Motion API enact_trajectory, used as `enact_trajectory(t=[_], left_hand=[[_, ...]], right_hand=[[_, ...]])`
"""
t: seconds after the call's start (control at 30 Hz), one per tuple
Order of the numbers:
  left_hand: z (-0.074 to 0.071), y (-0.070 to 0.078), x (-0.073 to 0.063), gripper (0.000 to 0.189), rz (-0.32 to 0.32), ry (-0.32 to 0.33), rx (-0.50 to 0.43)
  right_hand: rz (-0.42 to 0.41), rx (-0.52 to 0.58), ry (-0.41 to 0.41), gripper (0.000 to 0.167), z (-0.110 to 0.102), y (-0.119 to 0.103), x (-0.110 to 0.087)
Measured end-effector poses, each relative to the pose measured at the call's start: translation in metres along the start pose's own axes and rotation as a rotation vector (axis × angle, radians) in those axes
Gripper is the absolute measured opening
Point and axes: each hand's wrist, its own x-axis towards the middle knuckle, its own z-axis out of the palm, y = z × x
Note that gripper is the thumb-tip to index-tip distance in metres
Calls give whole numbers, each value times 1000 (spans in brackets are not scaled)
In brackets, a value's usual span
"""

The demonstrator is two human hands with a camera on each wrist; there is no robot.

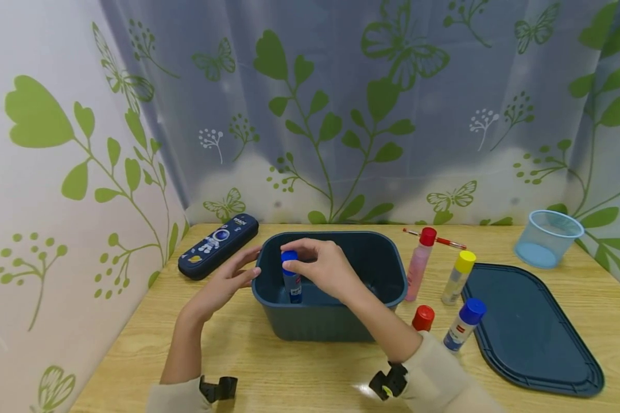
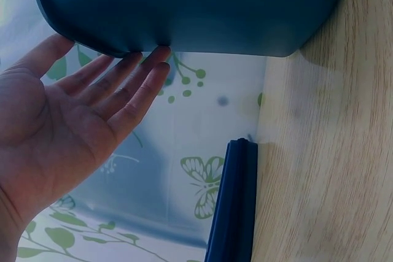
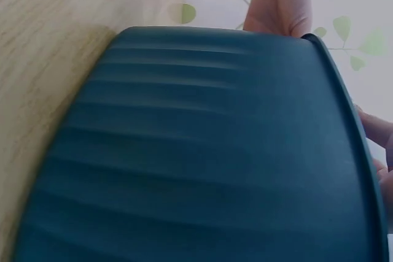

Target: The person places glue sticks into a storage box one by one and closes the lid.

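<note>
A dark teal plastic bin stands on the table. My right hand reaches over its front rim and pinches the blue cap of a glue stick, held upright inside the left part of the bin. The glue stick's base is low in the bin; I cannot tell whether it touches the floor. My left hand rests against the bin's left end. In the left wrist view the left hand's fingers are fairly straight and touch the bin's wall and rim. The right wrist view shows mostly the bin's ribbed side.
Right of the bin stand a pink bottle with a red cap, a yellow-capped bottle, a blue-capped glue stick and a red-capped one. Beyond are a flat lid, red pen and blue mesh cup. A pencil case lies left.
</note>
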Motion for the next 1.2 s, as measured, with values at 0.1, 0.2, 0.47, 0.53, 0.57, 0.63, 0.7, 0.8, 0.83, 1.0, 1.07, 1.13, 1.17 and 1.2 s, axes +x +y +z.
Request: enact_trajectory(t=[0.1,0.2,0.47,0.53,0.57,0.63,0.7,0.8,0.83,1.0,1.07,1.13,1.17,1.2], left_hand=[[0,-1,0,51,1,0,-2],[1,-1,-1,52,-6,1,0],[1,-1,0,53,-4,8,3],[1,-1,0,53,-4,7,3],[1,-1,0,53,-4,6,1],[1,-1,0,53,-5,5,0],[1,-1,0,53,-4,4,-3],[0,-1,-1,52,2,4,-8],[0,-1,-1,52,3,4,-9],[0,0,-1,52,-2,2,-9],[0,0,-2,52,-6,2,-8],[0,0,-1,53,-7,3,-9],[0,1,-1,53,-8,2,-9],[0,1,-1,53,-8,2,-9]], right_hand=[[27,37,-44,31,1,4,0],[54,54,-83,31,1,8,1],[70,81,-181,28,3,15,3],[64,87,-200,27,4,16,3],[62,86,-208,27,4,16,3],[57,79,-225,25,5,17,2],[48,59,-242,23,5,17,2],[38,17,-266,20,6,16,2],[37,4,-274,20,6,16,3],[45,-22,-318,17,8,16,4],[48,-27,-326,16,8,16,4],[44,-39,-326,16,8,16,4],[42,-43,-326,17,8,17,5],[37,-49,-326,17,8,17,5]])
